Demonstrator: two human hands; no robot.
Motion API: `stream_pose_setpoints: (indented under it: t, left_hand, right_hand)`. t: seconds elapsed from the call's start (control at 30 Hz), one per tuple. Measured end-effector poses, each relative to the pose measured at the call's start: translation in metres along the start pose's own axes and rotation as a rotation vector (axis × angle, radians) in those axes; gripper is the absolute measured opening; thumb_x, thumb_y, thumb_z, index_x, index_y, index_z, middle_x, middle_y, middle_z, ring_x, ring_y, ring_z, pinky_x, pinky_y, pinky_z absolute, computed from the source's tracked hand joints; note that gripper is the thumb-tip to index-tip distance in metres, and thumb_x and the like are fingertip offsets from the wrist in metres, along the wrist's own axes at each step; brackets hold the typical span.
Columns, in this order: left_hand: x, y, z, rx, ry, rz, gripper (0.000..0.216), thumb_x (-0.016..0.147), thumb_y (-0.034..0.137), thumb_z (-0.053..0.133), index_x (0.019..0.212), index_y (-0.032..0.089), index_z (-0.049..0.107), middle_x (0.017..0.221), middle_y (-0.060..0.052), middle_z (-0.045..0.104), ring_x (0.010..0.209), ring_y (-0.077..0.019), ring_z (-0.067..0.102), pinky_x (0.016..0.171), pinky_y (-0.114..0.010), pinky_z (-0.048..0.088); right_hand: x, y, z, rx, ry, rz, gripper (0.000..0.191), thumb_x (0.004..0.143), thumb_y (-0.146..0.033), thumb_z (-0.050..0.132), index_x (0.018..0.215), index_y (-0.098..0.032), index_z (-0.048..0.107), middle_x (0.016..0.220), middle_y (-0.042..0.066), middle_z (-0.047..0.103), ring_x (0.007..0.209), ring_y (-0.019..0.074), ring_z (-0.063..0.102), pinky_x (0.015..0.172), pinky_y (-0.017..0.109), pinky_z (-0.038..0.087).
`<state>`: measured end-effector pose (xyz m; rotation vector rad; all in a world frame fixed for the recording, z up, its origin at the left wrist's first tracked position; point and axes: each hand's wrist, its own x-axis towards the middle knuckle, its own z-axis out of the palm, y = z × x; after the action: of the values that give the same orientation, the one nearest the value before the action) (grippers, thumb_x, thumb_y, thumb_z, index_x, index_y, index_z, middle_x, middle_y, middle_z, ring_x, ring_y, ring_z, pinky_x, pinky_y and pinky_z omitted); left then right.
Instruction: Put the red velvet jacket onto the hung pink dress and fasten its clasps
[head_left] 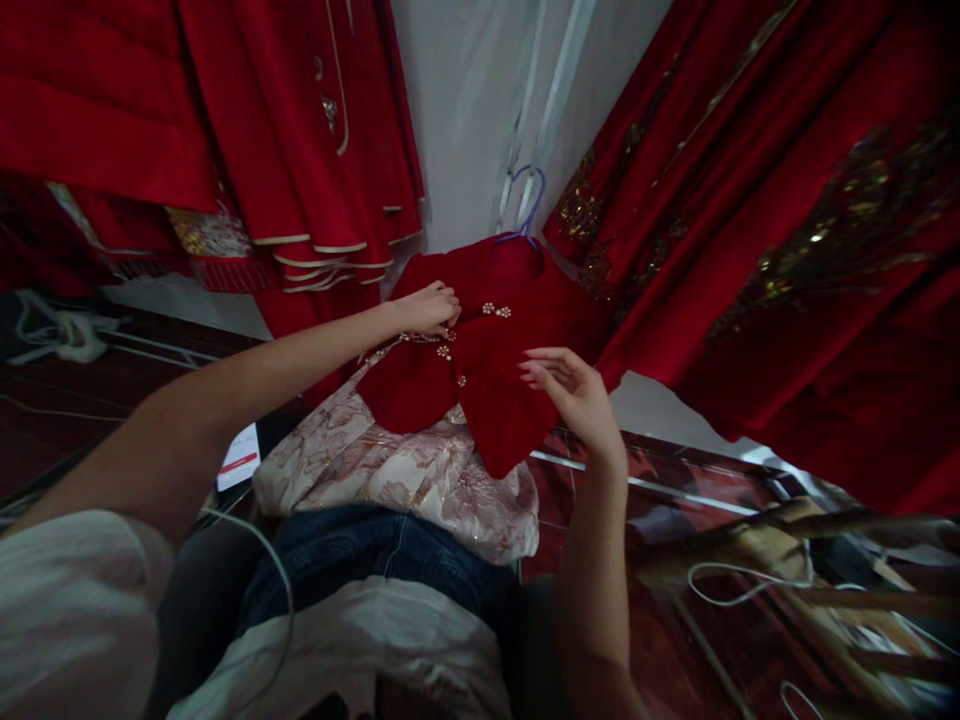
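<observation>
A small red jacket point(501, 428) with pearl-like flower clasps point(496, 311) down its front hangs on a purple hanger point(537, 195). Beneath its hem, pale pink fabric point(420, 478) with a shiny leaf pattern spreads over my lap. My left hand point(431, 308) is on the jacket's left front by the clasps, its fingers curled and closed on the cloth; the fingertips are partly hidden. Just off the jacket's right front hovers my right hand point(574, 388), fingers stretched out and nothing in them.
Red garments with pale piping point(300, 150) hang at left; red cloth with gold embroidery point(810, 250) hangs at right. A lit phone point(240, 458) lies beside my left arm. White cables and a wooden frame point(817, 590) are at lower right.
</observation>
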<state>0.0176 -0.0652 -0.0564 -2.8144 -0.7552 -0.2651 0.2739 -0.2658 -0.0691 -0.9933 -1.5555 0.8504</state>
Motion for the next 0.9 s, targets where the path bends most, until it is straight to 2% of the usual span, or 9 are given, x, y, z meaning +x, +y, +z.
stream_pose_setpoints:
  t: [0.13, 0.37, 0.6, 0.73, 0.9]
  left_hand:
    - [0.001, 0.000, -0.007, 0.136, -0.097, -0.002, 0.018, 0.077, 0.037, 0.069, 0.081, 0.019, 0.066, 0.086, -0.005, 0.069, 0.093, -0.0204, 0.056, 0.088, -0.031, 0.032]
    - [-0.001, 0.006, -0.012, 0.164, -0.064, 0.022, 0.015, 0.086, 0.033, 0.058, 0.090, 0.019, 0.064, 0.083, -0.005, 0.068, 0.086, -0.0181, 0.058, 0.087, -0.030, 0.033]
    - [0.030, 0.032, -0.015, 0.140, 0.179, -0.054, 0.032, 0.091, 0.037, 0.051, 0.113, 0.016, 0.062, 0.113, -0.012, 0.059, 0.104, -0.0241, 0.052, 0.087, -0.034, 0.035]
    - [0.051, 0.045, -0.012, 0.137, 0.173, -0.045, 0.027, 0.088, 0.034, 0.056, 0.106, 0.016, 0.066, 0.111, -0.012, 0.060, 0.104, -0.0245, 0.052, 0.087, -0.035, 0.035]
    - [0.059, 0.053, -0.007, 0.107, 0.220, -0.035, 0.018, 0.088, 0.027, 0.056, 0.094, 0.015, 0.067, 0.097, -0.010, 0.067, 0.096, -0.0213, 0.057, 0.091, -0.036, 0.035]
  right_hand:
    - [0.000, 0.002, -0.002, 0.001, 0.003, -0.003, 0.029, 0.084, -0.042, 0.066, 0.106, -0.022, 0.065, 0.098, 0.006, 0.071, 0.090, 0.0170, 0.068, 0.084, 0.036, 0.058]
    - [0.002, 0.007, -0.003, -0.007, 0.004, 0.001, 0.030, 0.084, -0.042, 0.066, 0.106, -0.022, 0.064, 0.097, 0.006, 0.071, 0.087, 0.0169, 0.068, 0.083, 0.036, 0.057]
    - [0.003, 0.008, -0.004, -0.017, -0.001, 0.002, 0.030, 0.085, -0.042, 0.065, 0.107, -0.022, 0.064, 0.097, 0.006, 0.071, 0.088, 0.0169, 0.068, 0.084, 0.036, 0.057]
    - [0.001, 0.006, -0.004, -0.028, -0.007, 0.005, 0.030, 0.085, -0.042, 0.064, 0.107, -0.022, 0.064, 0.097, 0.006, 0.071, 0.088, 0.0168, 0.068, 0.084, 0.036, 0.057]
    - [-0.005, -0.002, -0.003, -0.038, 0.004, 0.000, 0.030, 0.084, -0.042, 0.065, 0.105, -0.021, 0.064, 0.097, 0.006, 0.071, 0.086, 0.0166, 0.068, 0.083, 0.035, 0.057]
